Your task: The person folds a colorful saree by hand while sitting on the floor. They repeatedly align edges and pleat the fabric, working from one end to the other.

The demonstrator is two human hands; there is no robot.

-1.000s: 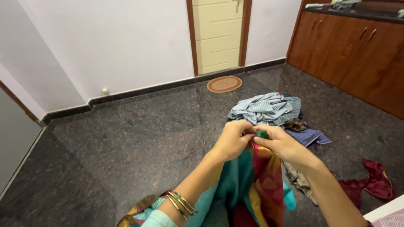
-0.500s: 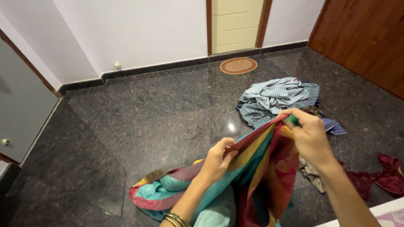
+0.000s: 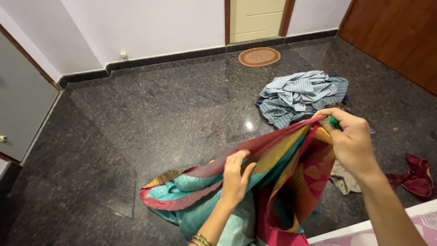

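Head view: the right hand [image 3: 350,141] pinches the sari [image 3: 273,182] edge high, near the shirt pile [image 3: 300,95]; the left hand [image 3: 234,177] grips lower. Trailing cloth (on the floor [image 3: 136,118]) could slip from either hand and bunch.

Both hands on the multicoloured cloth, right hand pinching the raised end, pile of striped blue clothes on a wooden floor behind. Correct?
Not quite: the floor is dark polished stone, not wood, per the head view. The rest holds: left hand and right hand grip the multicoloured cloth, striped blue clothes behind.
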